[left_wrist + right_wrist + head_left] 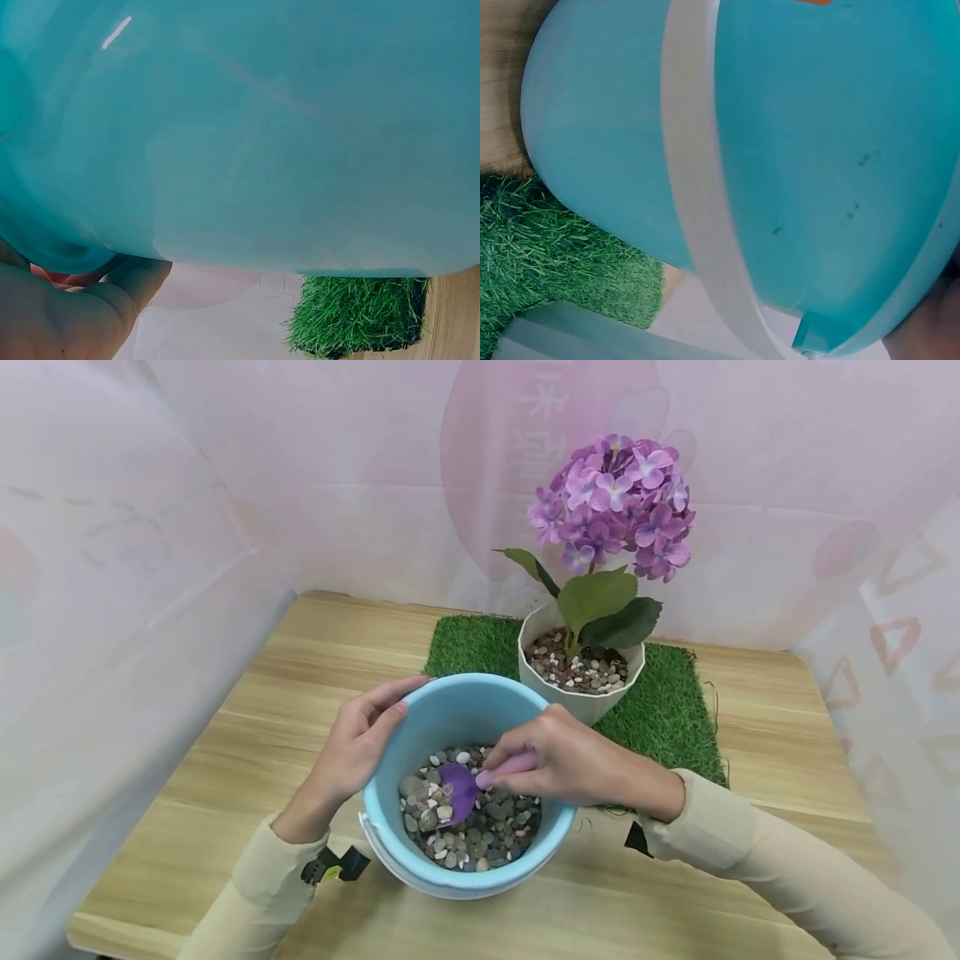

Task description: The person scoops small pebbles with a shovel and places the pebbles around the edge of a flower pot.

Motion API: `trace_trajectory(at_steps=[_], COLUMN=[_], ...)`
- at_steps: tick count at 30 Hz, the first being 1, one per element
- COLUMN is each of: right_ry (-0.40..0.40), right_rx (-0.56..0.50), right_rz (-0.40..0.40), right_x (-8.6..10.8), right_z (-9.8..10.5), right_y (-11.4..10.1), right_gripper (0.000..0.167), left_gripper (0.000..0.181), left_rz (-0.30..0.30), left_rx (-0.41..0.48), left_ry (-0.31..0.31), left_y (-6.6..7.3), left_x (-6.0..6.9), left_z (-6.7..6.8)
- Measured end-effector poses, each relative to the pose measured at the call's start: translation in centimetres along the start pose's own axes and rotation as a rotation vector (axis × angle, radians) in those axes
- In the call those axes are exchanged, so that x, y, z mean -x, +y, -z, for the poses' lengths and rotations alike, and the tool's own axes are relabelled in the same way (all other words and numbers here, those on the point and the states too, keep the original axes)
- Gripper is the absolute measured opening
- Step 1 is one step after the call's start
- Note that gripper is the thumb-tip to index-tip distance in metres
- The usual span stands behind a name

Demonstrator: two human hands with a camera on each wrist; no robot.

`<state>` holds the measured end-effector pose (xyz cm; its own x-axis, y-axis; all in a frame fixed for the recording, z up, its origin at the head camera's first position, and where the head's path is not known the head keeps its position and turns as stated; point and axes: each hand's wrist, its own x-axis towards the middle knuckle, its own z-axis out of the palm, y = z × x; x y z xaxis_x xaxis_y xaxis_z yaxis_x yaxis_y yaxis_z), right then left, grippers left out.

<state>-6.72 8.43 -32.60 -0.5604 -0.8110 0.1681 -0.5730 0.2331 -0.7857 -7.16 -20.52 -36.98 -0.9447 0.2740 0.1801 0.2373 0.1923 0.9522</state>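
Observation:
A light blue bucket [471, 692], partly filled with mixed pebbles [491, 831], stands near the front of the table. My left hand [358, 739] holds the bucket's rim at its left side, thumb over the edge; in the left wrist view that hand [82, 319] shows below the rim. Inside the bucket is a small toy shovel with a purple blade [459, 793] and a pink handle [517, 766]. My right hand [573, 756] grips the handle from the right. Several pebbles lie on the blade, among the others. The bucket's outer wall [817, 150] fills much of the right wrist view.
Behind the bucket, a white pot [577, 703] with pebbles and a purple hydrangea [615, 502] stands on an artificial grass mat [660, 718]. A white handle [694, 135] hangs along the bucket's side. Printed cloth [360, 527] surrounds the wooden table [225, 760].

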Motion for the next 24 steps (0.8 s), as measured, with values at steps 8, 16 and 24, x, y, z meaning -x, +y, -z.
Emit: trace_trajectory(at_steps=[8, 16, 24], right_ry=[0.130, 0.175, 0.198], right_rx=[0.040, 0.055, 0.052], right_rz=[0.072, 0.156, 0.204], right_x=[0.7, 0.8, 1.0], right_z=[0.1, -0.3, -0.4], right_y=[0.7, 1.0, 1.3], right_gripper=[0.015, 0.013, 0.013], left_gripper=[0.040, 0.040, 0.039], left_rz=[-0.013, -0.026, -0.015], left_rx=[-0.025, -0.034, -0.033], left_ry=[-0.001, -0.005, -0.002], left_y=[-0.1, 0.0, 0.0], left_x=[0.0, -0.1, 0.0], left_z=[0.0, 0.0, 0.0])
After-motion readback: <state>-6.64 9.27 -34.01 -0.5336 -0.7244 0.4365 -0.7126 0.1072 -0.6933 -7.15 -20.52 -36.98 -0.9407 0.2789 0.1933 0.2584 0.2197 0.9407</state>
